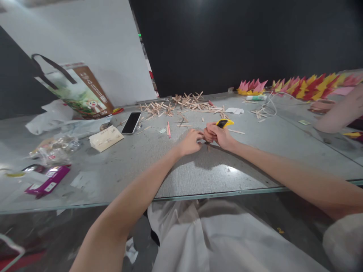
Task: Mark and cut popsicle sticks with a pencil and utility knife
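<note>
**Both hands pinched at a small stick piece**

Left of the hands lie a carton bag [76, 90] and a phone [131, 122]. The left hand [190, 141] closes narrowly on a small piece. The right hand [219, 136] grips a yellow cutter [224, 123]. Best keep fingertips clear of the blade and the piece steadied against the table [176, 170].

Matt grey table [176, 177]; pale wooden sticks [184, 102]; glossy black phone [131, 122].

No legible text anywhere.
</note>
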`<action>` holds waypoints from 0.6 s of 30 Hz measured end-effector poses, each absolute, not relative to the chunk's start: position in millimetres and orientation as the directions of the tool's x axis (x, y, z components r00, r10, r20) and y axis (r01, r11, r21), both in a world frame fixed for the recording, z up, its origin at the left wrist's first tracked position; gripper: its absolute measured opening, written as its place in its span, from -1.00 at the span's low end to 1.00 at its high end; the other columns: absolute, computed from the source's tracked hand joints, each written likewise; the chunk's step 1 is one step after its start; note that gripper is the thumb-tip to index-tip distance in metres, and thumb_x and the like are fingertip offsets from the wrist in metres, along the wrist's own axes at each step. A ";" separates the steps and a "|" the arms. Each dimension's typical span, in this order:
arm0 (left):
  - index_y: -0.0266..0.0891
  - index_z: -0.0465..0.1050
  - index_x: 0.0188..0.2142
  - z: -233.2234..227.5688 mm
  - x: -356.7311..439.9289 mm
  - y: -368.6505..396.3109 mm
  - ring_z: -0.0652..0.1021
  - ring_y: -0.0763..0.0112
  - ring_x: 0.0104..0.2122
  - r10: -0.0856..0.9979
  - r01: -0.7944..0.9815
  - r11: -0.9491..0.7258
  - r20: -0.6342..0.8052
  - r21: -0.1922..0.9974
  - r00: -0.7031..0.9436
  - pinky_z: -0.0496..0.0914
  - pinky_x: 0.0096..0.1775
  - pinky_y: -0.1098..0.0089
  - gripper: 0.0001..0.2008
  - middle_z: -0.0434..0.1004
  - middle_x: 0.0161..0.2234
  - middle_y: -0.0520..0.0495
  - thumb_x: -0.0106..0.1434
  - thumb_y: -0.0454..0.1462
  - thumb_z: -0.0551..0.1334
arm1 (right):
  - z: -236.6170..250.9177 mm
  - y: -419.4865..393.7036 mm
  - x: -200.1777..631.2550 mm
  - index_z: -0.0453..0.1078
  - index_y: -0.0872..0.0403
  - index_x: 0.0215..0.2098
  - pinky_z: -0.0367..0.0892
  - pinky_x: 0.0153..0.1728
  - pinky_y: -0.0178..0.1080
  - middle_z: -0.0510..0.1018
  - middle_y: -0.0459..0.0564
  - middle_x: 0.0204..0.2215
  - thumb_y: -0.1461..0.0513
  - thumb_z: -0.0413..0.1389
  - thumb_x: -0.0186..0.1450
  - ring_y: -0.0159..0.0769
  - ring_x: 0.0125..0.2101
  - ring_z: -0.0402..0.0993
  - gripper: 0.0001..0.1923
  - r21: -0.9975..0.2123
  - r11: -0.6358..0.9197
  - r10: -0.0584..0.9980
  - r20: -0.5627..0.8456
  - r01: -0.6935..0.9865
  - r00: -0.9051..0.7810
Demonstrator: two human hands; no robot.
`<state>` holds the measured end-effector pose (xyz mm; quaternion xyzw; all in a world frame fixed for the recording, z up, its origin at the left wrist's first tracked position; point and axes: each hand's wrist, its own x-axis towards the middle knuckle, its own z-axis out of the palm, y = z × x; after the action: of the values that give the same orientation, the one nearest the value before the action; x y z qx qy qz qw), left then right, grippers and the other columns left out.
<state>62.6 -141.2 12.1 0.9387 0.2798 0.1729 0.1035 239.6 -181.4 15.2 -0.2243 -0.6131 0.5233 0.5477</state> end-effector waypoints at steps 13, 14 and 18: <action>-0.15 0.71 -0.09 10.7 61.0 -141.6 0.53 0.14 0.14 0.551 0.489 -0.831 0.274 0.264 0.788 0.37 0.29 0.10 -0.56 0.64 0.10 -0.10 0.19 -0.52 0.17 | 15.7 -182.5 238.2 0.05 -0.02 -0.62 -0.02 -0.60 -0.26 0.08 -0.24 -0.71 -0.05 0.26 0.36 -0.41 -0.66 -0.07 -0.39 -0.888 0.358 0.851 0.438 -0.288 -0.291; -0.16 0.71 -0.09 10.7 61.5 -141.7 0.53 0.15 0.15 0.550 0.491 -0.832 0.274 0.257 0.789 0.36 0.29 0.11 -0.56 0.64 0.11 -0.09 0.19 -0.52 0.16 | 15.6 -182.4 238.2 0.05 -0.02 -0.62 -0.03 -0.60 -0.26 0.08 -0.24 -0.71 -0.05 0.27 0.36 -0.41 -0.66 -0.07 -0.39 -0.886 0.361 0.848 0.442 -0.290 -0.293; -0.21 0.70 -0.10 12.6 62.6 -142.5 0.54 0.16 0.15 0.540 0.490 -0.840 0.262 0.234 0.800 0.35 0.29 0.13 -0.57 0.63 0.12 -0.12 0.18 -0.54 0.16 | 15.0 -181.8 238.7 0.07 -0.02 -0.62 -0.02 -0.59 -0.26 0.09 -0.24 -0.70 -0.03 0.25 0.38 -0.40 -0.66 -0.07 -0.41 -0.882 0.366 0.842 0.450 -0.296 -0.298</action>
<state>62.6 -142.5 12.6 0.9454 0.2724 0.1610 0.0776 238.7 -181.8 15.0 -0.2211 -0.6174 0.5176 0.5496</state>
